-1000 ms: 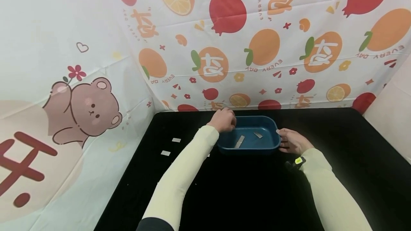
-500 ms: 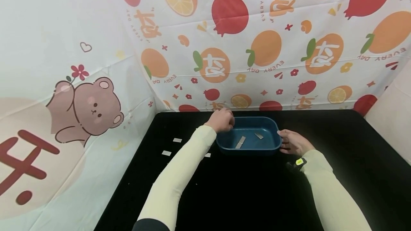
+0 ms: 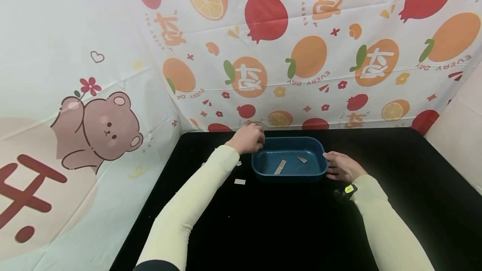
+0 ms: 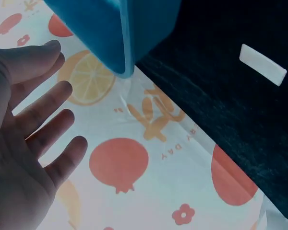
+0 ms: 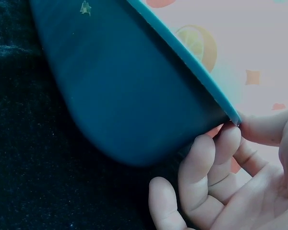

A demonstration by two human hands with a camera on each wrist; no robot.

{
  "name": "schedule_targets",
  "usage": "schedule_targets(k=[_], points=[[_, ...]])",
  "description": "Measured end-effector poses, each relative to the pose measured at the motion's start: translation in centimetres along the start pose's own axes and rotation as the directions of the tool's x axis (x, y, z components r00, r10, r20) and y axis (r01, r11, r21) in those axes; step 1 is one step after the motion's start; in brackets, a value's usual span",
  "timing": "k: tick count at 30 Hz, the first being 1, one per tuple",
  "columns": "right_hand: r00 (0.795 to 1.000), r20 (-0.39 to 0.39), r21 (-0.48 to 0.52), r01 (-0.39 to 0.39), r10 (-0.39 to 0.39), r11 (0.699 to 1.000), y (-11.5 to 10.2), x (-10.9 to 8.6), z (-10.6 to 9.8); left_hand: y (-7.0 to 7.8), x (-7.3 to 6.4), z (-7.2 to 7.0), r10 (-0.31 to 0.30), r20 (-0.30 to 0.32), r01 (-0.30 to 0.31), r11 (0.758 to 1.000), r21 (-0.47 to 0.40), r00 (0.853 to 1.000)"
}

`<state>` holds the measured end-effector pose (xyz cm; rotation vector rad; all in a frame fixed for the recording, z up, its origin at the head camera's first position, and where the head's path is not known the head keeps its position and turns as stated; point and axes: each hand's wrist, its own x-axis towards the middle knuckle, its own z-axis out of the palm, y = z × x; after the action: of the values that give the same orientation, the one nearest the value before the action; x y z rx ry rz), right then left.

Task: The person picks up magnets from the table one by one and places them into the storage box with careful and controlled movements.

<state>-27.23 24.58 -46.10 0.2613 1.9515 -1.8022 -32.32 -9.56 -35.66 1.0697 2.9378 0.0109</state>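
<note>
A blue plastic basin (image 3: 290,176) stands near the back of the table, with two flat grey strips inside: one left (image 3: 280,167) and one right (image 3: 302,159). My right hand (image 3: 344,166) pinches the basin's right rim between thumb and fingers, as the right wrist view shows up close. Just outside the left rim is my left hand (image 3: 246,138), above the table's back area. In the left wrist view that hand (image 4: 29,115) has loosely bent fingers and nothing in them, apart from the basin. A small white rectangular piece (image 3: 239,182) lies below the basin's left end.
Another white piece (image 3: 239,163) peeks out beside my left sleeve (image 3: 203,193), which covers part of the table's left side. The black tabletop (image 3: 286,229) ends at a fruit-print cloth (image 3: 278,66) behind. A bear-print cloth (image 3: 109,126) hangs at the left.
My left hand has moved left, from over the basin's left rim to beside it. The left forearm now covers pieces seen before. My right hand stays on the rim.
</note>
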Motion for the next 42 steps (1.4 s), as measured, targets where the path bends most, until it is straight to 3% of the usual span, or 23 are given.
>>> schedule_targets(k=[22, 32, 42], points=[[1.0, 0.01, -0.006, 0.013, -0.013, 1.0, -0.1, -0.1, -0.2, -3.6, -3.8, -0.3, 0.008, -0.03, -0.008, 1.0, -0.009, 1.0], [0.999, 0.027, -0.009, 0.018, -0.018, 1.0, -0.2, -0.2, -0.2, -5.1, -5.7, -0.9, -0.046, -0.021, 0.046, 0.999, -0.014, 0.999], [0.999, 0.04, 0.024, -0.002, 0.001, 1.0, 0.1, -0.2, -0.2, -6.0, -7.1, -0.6, -0.074, -0.03, 0.074, 0.997, 0.003, 0.997]])
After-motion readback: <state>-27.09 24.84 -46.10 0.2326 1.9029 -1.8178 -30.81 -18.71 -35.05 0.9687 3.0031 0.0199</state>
